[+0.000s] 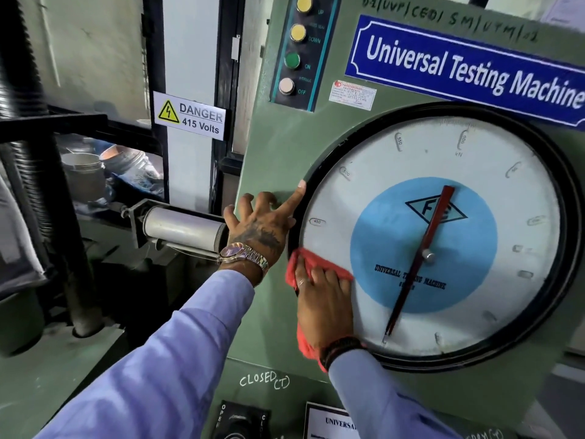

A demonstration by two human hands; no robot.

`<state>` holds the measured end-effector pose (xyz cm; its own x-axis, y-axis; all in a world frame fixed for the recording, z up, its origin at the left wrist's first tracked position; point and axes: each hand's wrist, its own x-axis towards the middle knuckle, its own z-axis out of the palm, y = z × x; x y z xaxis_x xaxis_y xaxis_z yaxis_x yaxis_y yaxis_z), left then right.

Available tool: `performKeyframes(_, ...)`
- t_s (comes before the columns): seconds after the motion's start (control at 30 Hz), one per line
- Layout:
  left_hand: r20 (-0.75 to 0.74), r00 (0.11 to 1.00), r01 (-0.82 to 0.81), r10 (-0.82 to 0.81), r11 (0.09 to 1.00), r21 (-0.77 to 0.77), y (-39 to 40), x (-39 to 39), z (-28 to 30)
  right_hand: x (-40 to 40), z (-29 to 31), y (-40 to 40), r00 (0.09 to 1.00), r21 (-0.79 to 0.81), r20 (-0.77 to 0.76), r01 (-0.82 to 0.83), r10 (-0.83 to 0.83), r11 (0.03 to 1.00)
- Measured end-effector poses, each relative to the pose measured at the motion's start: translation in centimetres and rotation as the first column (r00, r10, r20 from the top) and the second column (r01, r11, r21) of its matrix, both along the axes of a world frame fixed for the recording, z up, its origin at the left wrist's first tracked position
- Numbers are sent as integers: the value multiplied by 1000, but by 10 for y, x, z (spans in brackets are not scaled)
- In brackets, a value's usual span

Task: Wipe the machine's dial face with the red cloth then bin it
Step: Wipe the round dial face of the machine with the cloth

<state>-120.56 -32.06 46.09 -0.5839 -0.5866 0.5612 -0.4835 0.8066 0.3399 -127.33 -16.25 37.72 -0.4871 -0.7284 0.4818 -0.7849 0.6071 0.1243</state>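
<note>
Beside dial face (pixel 395 185), left hand (pixel 258 224)

The left hand (pixel 258 226) is spread flat with its forefinger stretched toward one o'clock, while the right hand (pixel 326 304) is pressed palm-down, fingers laid toward eleven o'clock.

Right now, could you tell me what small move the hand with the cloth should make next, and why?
Probably sweep the right hand and red cloth rightward across the dial face: the cloth sits only at the lower-left edge, leaving most of the glass uncovered, while the left hand braces on the panel beside the rim.
</note>
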Motion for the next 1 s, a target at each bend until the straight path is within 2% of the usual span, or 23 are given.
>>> performKeyframes(0.13,-56,998,14,-12,999,39,3,0,-15,4,-22,18,999,111,49,2,-8,994)
performKeyframes(0.33,-128,992,22,-10,996,90,8,-4,-27,-9,20,-13,1000,-23,25,-16,17,1000)
performKeyframes(0.47,-143,990,16,2,992,124,12,-1,-30,-3,-11,13,995,79,93,-26,19,997)
performKeyframes(0.63,-71,997,-23,32,991,132,23,4,-41,-3,-50,52,987,122,161,-34,14,992)
performKeyframes(0.73,-35,996,-71,76,989,130,29,3,-45,-4,-40,30,993,17,117,-17,15,1000)
performKeyframes(0.83,32,993,-116,113,985,127,38,1,-51,-1,-38,19,990,-31,141,-12,16,999)
performKeyframes(0.9,27,988,-151,150,987,49,46,1,-55,-3,-52,36,986,14,164,0,-3,1000)
performKeyframes(1.0,18,996,-76,85,952,-297,56,-1,-62,-6,-77,78,986,88,167,-10,-5,996)
